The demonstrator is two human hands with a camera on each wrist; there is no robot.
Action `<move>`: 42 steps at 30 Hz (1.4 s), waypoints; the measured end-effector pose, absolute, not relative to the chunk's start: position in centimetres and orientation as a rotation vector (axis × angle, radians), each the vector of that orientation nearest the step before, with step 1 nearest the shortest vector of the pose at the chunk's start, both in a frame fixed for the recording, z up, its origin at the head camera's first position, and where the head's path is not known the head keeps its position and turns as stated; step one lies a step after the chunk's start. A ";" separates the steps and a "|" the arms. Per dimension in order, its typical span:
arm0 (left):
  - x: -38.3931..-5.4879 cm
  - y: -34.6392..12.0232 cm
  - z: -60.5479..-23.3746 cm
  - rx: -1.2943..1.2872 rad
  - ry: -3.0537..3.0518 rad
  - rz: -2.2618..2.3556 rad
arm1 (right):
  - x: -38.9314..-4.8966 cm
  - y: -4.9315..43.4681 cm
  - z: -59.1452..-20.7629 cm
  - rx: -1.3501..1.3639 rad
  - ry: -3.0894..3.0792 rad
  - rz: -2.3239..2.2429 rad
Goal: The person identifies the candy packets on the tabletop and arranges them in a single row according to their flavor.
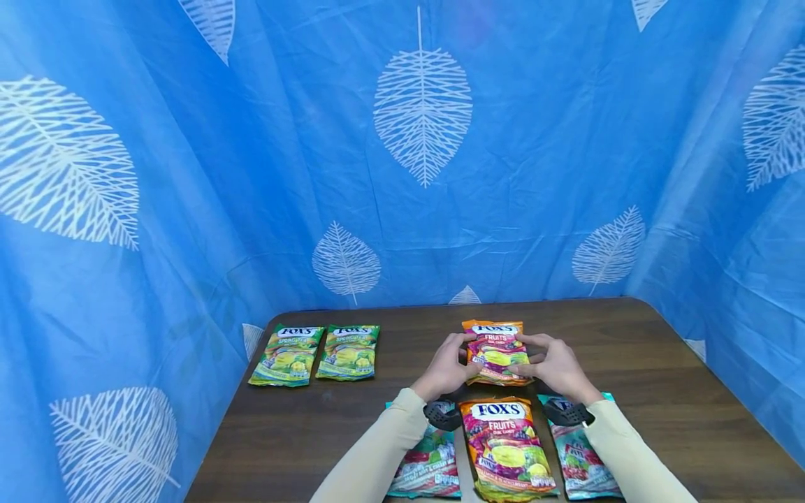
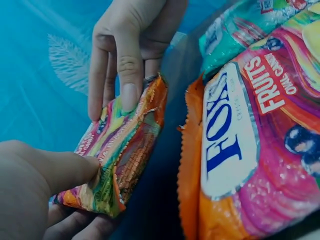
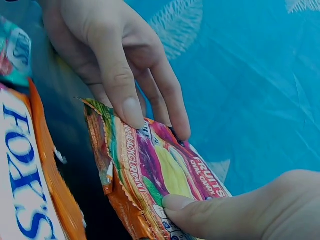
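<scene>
My left hand (image 1: 444,369) and right hand (image 1: 558,367) hold a small orange and magenta bag of Fox's Fruits candy (image 1: 497,349) from its two sides, near the far side of the table. In the left wrist view, the left thumb (image 2: 75,167) presses on the bag's face while fingers curl beneath it. The right wrist view has the right thumb (image 3: 187,207) on the printed front; most right fingers are hidden there. The bag's lower sealed edge tilts toward me. Just nearer lies a second Fox's Fruits bag (image 1: 506,447), touched by neither hand.
Teal Fox's bags lie left (image 1: 428,461) and right (image 1: 585,454) of the nearer Fruits bag, partly covered by my wrists. Two green Fox's Spring Tea bags (image 1: 289,356) sit side by side at the table's far left. A blue leaf-patterned curtain (image 1: 503,175) surrounds the wooden table (image 1: 302,433).
</scene>
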State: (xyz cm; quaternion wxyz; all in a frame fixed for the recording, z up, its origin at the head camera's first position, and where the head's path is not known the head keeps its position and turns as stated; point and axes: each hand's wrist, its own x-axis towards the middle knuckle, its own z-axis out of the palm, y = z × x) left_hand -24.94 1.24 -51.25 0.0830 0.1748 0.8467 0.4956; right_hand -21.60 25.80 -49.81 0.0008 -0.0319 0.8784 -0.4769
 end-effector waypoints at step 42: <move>-24.2 -11.1 -46.9 0.534 2.649 1.458 | -23.7 13.5 -47.7 -0.230 2.770 -1.583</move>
